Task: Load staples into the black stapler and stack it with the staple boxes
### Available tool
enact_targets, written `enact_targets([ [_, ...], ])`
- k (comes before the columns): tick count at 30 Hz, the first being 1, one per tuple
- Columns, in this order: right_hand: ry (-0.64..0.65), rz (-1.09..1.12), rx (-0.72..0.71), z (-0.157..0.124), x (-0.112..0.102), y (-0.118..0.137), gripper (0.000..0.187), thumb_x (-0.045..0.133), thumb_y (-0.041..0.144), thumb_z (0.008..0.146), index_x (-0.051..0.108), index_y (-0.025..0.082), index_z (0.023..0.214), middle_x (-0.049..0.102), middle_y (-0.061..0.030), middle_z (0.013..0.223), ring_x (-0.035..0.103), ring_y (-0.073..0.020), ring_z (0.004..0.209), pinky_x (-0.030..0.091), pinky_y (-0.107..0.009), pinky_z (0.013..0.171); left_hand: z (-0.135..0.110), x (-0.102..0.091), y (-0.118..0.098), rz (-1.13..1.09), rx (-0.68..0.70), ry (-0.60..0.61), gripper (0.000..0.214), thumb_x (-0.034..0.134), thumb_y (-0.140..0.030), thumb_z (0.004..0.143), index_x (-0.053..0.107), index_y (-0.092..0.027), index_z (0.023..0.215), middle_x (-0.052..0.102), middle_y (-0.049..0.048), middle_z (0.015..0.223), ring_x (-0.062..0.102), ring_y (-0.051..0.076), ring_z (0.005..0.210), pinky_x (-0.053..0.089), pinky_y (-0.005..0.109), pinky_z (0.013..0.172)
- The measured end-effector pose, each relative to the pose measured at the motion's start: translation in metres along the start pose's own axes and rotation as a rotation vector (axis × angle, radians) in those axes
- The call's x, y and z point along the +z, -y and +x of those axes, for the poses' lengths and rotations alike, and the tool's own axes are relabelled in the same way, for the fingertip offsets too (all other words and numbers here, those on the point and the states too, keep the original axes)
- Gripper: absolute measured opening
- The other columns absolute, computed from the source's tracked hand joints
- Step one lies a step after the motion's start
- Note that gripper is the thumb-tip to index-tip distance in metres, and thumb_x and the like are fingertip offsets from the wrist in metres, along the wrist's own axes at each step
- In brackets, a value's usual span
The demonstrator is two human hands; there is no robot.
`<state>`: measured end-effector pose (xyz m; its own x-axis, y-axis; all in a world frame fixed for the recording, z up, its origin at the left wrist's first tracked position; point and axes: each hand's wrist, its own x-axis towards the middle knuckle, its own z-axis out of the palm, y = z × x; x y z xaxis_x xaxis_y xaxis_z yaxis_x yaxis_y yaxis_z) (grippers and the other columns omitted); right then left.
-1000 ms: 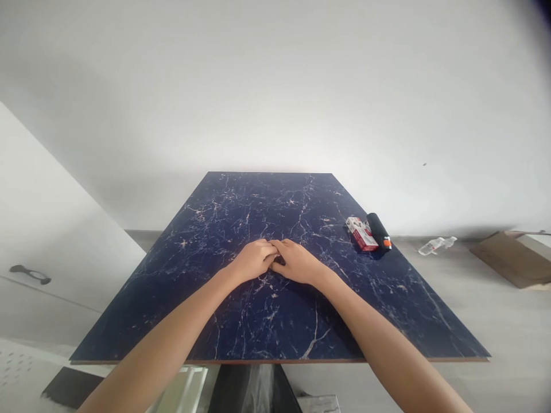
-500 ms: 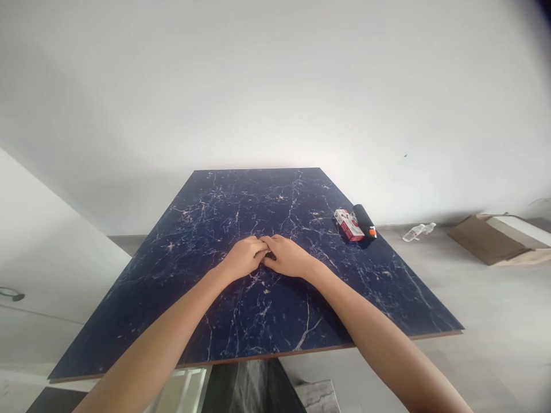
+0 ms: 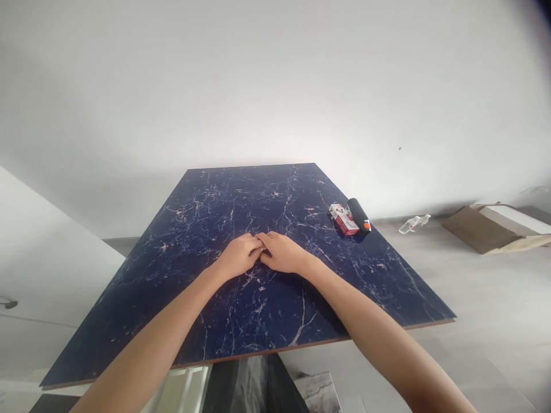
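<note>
Over the middle of the dark blue marbled tabletop (image 3: 241,195), my left hand (image 3: 241,253) and my right hand (image 3: 282,252) meet, their fingertips touching and partly overlapping. The fingers of both hands are curled and held together. I see no object in either hand, and only a small dark gap shows between the thumbs and fingers. Closest to my right hand, but well apart from it, a red and white box (image 3: 344,219) lies near the table's right edge. A black cylinder (image 3: 358,214) with an orange mark at its near end lies right beside the box.
A white wall (image 3: 258,86) stands behind the table. On the floor at the right lie clear plastic bottles (image 3: 413,223) and an open cardboard box (image 3: 477,232). Below the table's front edge are a dark object (image 3: 252,384) and a marbled grey panel (image 3: 318,393).
The view has tilted and shifted slightly, so the table and the things on the right sit a little higher and further left. My hands keep nearly the same pose.
</note>
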<state>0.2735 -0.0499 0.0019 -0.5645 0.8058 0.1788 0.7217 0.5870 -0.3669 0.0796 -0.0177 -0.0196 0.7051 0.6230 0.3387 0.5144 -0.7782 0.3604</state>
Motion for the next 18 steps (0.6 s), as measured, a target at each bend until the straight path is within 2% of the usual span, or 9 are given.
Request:
enact_targets([
  [18,0.016,-0.031,0.034,0.0017,-0.001,0.0,0.026,0.048,0.017,0.09,0.052,0.015,0.116,0.064,-0.0103,0.098,0.058,-0.0221,0.088,0.043,-0.03,0.071,-0.0001,-0.0011,-0.0003,-0.008,0.019,0.018,0.026,0.047,-0.015,0.098,0.072,-0.021,0.103,0.072,0.0042,0.096,0.06,0.022,0.088,0.049,0.036,0.078],
])
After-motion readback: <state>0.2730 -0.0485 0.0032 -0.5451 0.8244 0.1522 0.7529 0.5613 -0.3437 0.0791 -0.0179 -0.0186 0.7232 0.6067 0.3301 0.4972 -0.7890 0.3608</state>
